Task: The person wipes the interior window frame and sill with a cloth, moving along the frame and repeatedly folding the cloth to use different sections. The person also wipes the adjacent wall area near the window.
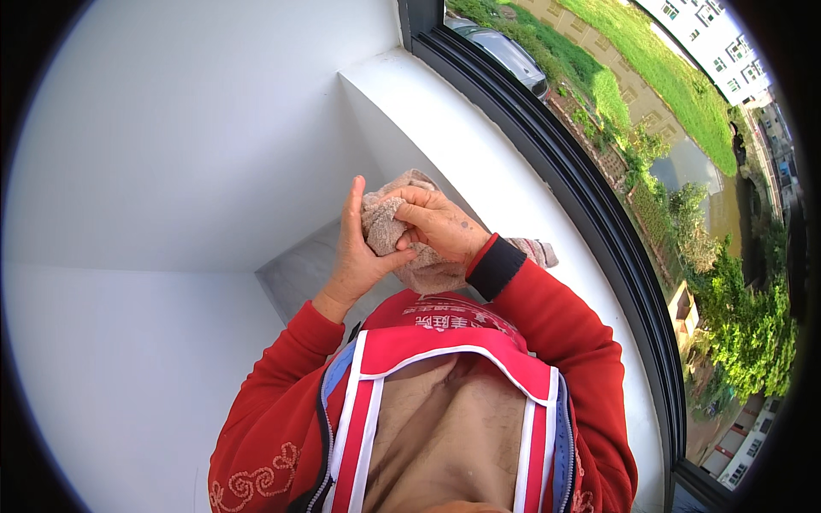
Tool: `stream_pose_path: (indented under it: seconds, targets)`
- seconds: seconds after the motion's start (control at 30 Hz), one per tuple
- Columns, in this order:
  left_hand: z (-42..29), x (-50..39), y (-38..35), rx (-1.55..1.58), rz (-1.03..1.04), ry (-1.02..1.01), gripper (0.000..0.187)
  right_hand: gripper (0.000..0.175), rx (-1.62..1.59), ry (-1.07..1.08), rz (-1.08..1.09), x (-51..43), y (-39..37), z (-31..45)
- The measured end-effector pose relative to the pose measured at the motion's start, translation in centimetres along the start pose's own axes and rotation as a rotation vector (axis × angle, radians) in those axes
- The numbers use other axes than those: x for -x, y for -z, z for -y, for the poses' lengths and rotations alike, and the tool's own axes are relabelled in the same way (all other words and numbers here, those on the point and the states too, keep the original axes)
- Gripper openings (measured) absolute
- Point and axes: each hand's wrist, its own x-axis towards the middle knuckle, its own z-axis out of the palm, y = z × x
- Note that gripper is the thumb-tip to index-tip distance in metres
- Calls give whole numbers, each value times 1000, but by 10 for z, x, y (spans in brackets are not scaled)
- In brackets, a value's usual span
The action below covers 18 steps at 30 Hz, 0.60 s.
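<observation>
A beige-brown terry towel point(383, 226) is bunched up in front of my body, with both hands on it. My right hand point(442, 221) pinches a fold between thumb and fingers. On the other side, my left hand point(359, 253) cups the bunch between its thumb and fingers. Its thumb points across the towel's lower side, and a straight finger rises past it; the other fingers are partly hidden. More of the towel hangs below my right hand. A striped end of cloth point(535, 251) shows beyond the right wrist, over the white sill; whether it belongs to the same towel is unclear.
A white window sill point(442, 109) curves along the right, below a dark window frame point(577, 154). White walls point(160, 141) meet in a corner at the left. Grey floor tile point(298, 263) lies below. A red apron point(436, 314) with printed writing covers my front.
</observation>
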Motion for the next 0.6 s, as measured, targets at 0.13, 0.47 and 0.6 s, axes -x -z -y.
stream_pose_path:
  seconds: [0.13, 0.47, 0.6]
  targets:
    - [5, 33, 4, 96, -85, 47, 109, 27, 89, 72, 24, 11, -15, 10]
    - [-4, -1, 29, 392, -468, 71, 46, 36, 603, 250, -130, 60, 0, 19]
    - [-7, -66, 75, 258, -512, 191, 39, 32, 631, 126, -17, 100, 18, 25]
